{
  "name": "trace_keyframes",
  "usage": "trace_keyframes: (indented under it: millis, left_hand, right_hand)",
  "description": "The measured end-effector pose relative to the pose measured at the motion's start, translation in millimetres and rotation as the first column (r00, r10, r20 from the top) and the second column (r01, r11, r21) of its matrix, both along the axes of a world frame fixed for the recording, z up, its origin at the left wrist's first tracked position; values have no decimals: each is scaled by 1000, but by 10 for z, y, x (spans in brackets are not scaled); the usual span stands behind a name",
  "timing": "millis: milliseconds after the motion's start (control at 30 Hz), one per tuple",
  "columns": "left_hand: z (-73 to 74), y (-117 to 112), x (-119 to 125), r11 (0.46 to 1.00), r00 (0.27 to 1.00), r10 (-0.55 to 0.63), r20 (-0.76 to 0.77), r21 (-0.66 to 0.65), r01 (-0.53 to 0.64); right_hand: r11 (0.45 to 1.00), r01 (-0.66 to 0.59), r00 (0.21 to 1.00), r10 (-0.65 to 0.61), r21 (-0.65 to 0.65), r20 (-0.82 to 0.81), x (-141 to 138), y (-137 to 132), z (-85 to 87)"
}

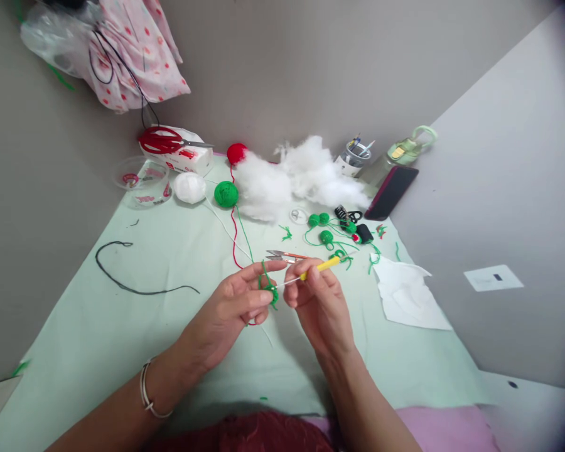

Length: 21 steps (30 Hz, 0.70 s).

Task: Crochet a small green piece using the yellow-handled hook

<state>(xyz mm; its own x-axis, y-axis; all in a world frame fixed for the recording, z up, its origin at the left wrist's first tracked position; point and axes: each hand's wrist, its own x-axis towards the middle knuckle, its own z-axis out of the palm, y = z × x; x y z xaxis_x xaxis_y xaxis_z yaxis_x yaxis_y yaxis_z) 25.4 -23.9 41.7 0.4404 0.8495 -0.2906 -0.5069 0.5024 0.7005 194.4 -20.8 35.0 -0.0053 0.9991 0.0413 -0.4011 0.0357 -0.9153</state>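
Between the thumb and fingers of my left hand (238, 301) is a small green crochet piece (274, 294), with green yarn looped over the raised index finger. My right hand (320, 301) grips a crochet hook (321, 268) with a yellow handle, pen-like; its thin metal shaft reaches left to the green piece. Whether the hook tip sits inside a stitch is too small to tell. Just beyond my fingers lie thread snips (285, 255) with orange handles. Green yarn runs back toward a green yarn ball (226, 194).
White stuffing (306, 176) spreads across the back, beside a red yarn ball (236, 154) and a white yarn ball (190, 188). Small green crocheted balls (326, 237) lie right of centre. A phone (392, 192) leans near a bottle (400, 150). Red scissors (162, 140) rest on a box.
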Motion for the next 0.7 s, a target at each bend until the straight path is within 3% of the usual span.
trace_keyframes:
  millis: [100, 233, 300, 400, 433, 500, 600, 700]
  left_hand:
    - [-26, -26, 21, 990, 985, 111, -131, 99, -98]
    - [-41, -54, 39, 972, 954, 216, -210, 144, -188]
    - [-31, -57, 46, 970, 957, 229, -175, 119, -211]
    - [-8, -40, 45, 985, 983, 169, -76, -9, -171]
    - [-2, -31, 42, 988, 989, 141, -39, -59, -143]
    - [3, -14, 36, 986, 994, 110, 18, -126, -107]
    - [-7, -15, 44, 979, 982, 188, -29, -76, -190]
    - [-22, -36, 63, 970, 964, 244, -106, 7, -245]
  right_hand:
    - [993, 8, 988, -27, 120, 155, -42, -56, -48]
    - [948, 58, 927, -167, 313, 336, -77, -151, -68]
    - [887, 52, 826, -296, 458, 479, -79, -195, -70]
    - [793, -52, 653, -433, 608, 621, -53, -225, -58]
    - [789, -52, 652, -437, 612, 620, -37, -218, -47]
    - [830, 31, 737, -395, 556, 548, -7, -183, -21]
    - [901, 122, 852, -311, 416, 422, 2, -131, -7]
    - [870, 40, 771, -340, 492, 538, -33, -145, -52]
